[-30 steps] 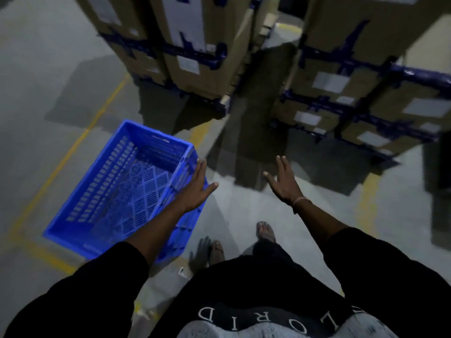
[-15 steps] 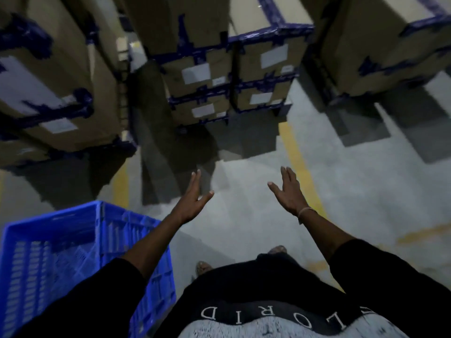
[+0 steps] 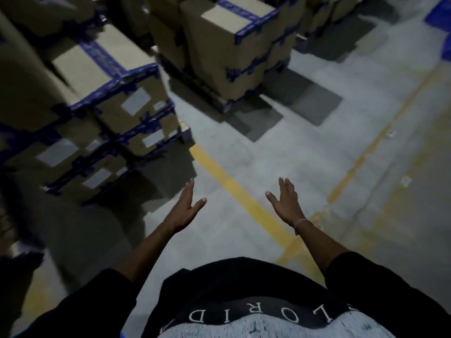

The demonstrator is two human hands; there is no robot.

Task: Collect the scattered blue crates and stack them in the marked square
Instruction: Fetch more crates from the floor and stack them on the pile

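Observation:
My left hand and my right hand are held out in front of me above the grey floor, fingers straight, holding nothing. A yellow floor line runs diagonally between them. Far off at the top right corner part of a blue crate shows, cut by the frame edge. The blue crate from the earlier frames is out of sight.
Stacks of cardboard boxes with blue tape stand close on the left, and another stack sits further ahead at the centre. A fainter yellow line crosses the open concrete floor on the right.
The view has swung to the right: the blue crate slid off the left edge and the box stacks moved left. Both hands stay empty and spread.

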